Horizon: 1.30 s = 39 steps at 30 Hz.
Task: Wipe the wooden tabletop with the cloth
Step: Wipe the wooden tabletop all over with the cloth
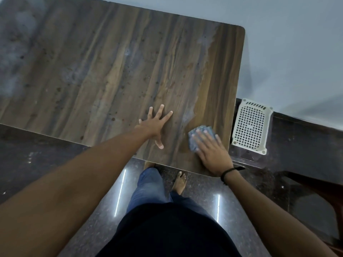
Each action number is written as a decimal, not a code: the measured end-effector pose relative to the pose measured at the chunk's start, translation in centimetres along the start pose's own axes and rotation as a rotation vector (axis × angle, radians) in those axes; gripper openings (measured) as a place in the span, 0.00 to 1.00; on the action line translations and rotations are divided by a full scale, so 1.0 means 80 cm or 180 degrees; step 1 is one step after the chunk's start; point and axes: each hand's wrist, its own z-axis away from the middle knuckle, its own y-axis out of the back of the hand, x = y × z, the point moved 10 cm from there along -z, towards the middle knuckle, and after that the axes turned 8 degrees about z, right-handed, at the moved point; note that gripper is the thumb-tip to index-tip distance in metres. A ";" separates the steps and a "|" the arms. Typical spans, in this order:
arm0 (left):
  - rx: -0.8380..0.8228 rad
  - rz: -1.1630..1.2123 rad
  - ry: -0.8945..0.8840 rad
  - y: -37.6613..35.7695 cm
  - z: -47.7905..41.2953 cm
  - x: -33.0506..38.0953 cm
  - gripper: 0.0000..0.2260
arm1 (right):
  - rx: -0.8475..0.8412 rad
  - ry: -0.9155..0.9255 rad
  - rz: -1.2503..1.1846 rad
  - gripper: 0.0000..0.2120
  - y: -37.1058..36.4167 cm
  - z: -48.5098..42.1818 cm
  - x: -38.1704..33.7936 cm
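The wooden tabletop (115, 67) fills the upper left and middle of the view; it is dusty grey and speckled, with a cleaner brown strip along its right side. A crumpled blue-grey cloth (199, 133) lies near the table's near right corner. My right hand (213, 154) presses flat on the cloth with straight fingers and covers its near half. My left hand (156, 125) rests flat on the wood to the left of the cloth, fingers spread wide.
A white perforated plastic basket (250, 125) stands on the dark polished floor (297, 154) just past the table's right edge. A pale wall (297, 43) runs behind. My legs and a bare foot (180, 182) are at the table's near edge.
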 end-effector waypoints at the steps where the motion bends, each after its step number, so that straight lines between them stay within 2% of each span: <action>1: 0.0020 -0.0018 -0.0004 -0.003 0.001 -0.002 0.68 | -0.0028 -0.0649 -0.0154 0.27 0.002 -0.004 0.019; 2: 0.0049 -0.0015 -0.0015 -0.004 0.002 -0.003 0.68 | -0.0038 -0.1072 -0.0253 0.27 0.003 -0.006 0.018; 3: 0.0075 0.0000 -0.0024 -0.004 0.001 -0.002 0.69 | -0.0007 -0.1054 -0.0185 0.27 0.007 -0.010 -0.005; 4: 0.0087 0.0015 -0.0037 -0.004 0.001 -0.001 0.69 | 0.0016 -0.0603 -0.0077 0.27 0.006 -0.010 -0.041; 6: 0.0102 0.0040 -0.0043 -0.004 0.001 0.000 0.69 | -0.0043 0.0742 0.0123 0.26 -0.009 0.018 -0.096; 7: 0.0114 0.0040 -0.0038 -0.003 0.001 0.000 0.69 | -0.0068 0.1138 0.0188 0.26 -0.013 0.032 -0.092; 8: 0.0126 0.0042 -0.0030 -0.003 0.001 -0.001 0.69 | -0.0056 0.1220 0.0215 0.26 -0.012 0.035 -0.076; 9: 0.0147 0.0048 -0.0031 -0.002 0.002 -0.001 0.69 | 0.0008 0.1006 0.0212 0.26 -0.008 0.029 -0.057; 12: 0.0147 0.0062 -0.0055 -0.002 0.001 -0.002 0.69 | -0.0139 -0.0587 -0.0050 0.27 -0.001 0.005 -0.018; 13: 0.0141 0.0065 -0.0054 -0.003 0.000 -0.003 0.69 | -0.0172 -0.0642 -0.0106 0.27 0.000 0.001 -0.038; 14: 0.0141 0.0061 -0.0061 -0.005 -0.001 -0.003 0.69 | -0.0195 -0.0306 -0.0093 0.27 -0.003 0.001 -0.068; 16: 0.0150 0.0075 -0.0082 -0.004 0.000 -0.003 0.68 | -0.0203 0.0800 0.0062 0.27 -0.010 0.016 -0.106; 17: 0.0165 0.0116 -0.0078 0.000 0.001 -0.005 0.68 | -0.0170 0.0998 0.0075 0.27 -0.008 0.015 -0.094; 18: 0.0217 0.0194 -0.0038 0.007 0.003 -0.011 0.67 | -0.0173 0.0834 0.0047 0.26 -0.006 0.004 -0.072; 21: 0.0335 0.0378 0.0240 0.032 0.006 -0.045 0.68 | -0.0173 -0.0891 -0.0331 0.27 0.002 -0.027 -0.009; 22: 0.0268 0.0403 0.0335 0.033 0.006 -0.058 0.68 | -0.0204 -0.0992 -0.0350 0.27 0.001 -0.032 -0.027; 23: 0.0177 0.0427 0.0388 0.031 0.004 -0.067 0.68 | -0.0181 -0.0671 -0.0290 0.27 0.001 -0.035 -0.063; 25: 0.0097 0.0462 0.0381 0.026 0.000 -0.075 0.68 | -0.0139 0.0502 -0.0056 0.27 -0.006 -0.016 -0.124; 26: 0.0111 0.0473 0.0359 0.025 -0.001 -0.076 0.68 | -0.0175 0.0907 0.0016 0.26 -0.007 -0.008 -0.123; 27: 0.0138 0.0483 0.0337 0.025 -0.001 -0.075 0.67 | -0.0194 0.1040 0.0052 0.26 -0.008 -0.010 -0.105; 28: 0.0168 0.0492 0.0328 0.025 0.000 -0.075 0.67 | -0.0234 0.0921 0.0069 0.26 -0.007 -0.020 -0.083; 31: 0.0186 0.0521 0.0310 0.026 0.002 -0.077 0.68 | -0.0209 -0.0715 -0.0228 0.26 0.003 -0.056 -0.007; 32: 0.0187 0.0536 0.0298 0.026 0.001 -0.077 0.68 | -0.0156 -0.0998 -0.0285 0.27 0.005 -0.061 -0.014; 33: 0.0184 0.0543 0.0288 0.026 0.001 -0.077 0.68 | -0.0107 -0.0878 -0.0293 0.27 0.006 -0.063 -0.040; 35: 0.0184 0.0542 0.0284 0.026 0.001 -0.077 0.68 | -0.0061 0.0279 -0.0157 0.28 -0.002 -0.048 -0.113; 36: 0.0186 0.0542 0.0284 0.026 0.001 -0.078 0.68 | -0.0090 0.0854 -0.0054 0.27 -0.005 -0.035 -0.126; 37: 0.0186 0.0543 0.0284 0.026 0.000 -0.077 0.68 | -0.0097 0.1139 0.0019 0.27 -0.004 -0.032 -0.114; 38: 0.0192 0.0546 0.0288 0.027 0.000 -0.077 0.68 | -0.0077 0.1129 0.0098 0.27 -0.003 -0.041 -0.090; 39: 0.0193 0.0546 0.0295 0.027 0.000 -0.077 0.68 | -0.0098 0.0806 0.0095 0.27 0.000 -0.058 -0.059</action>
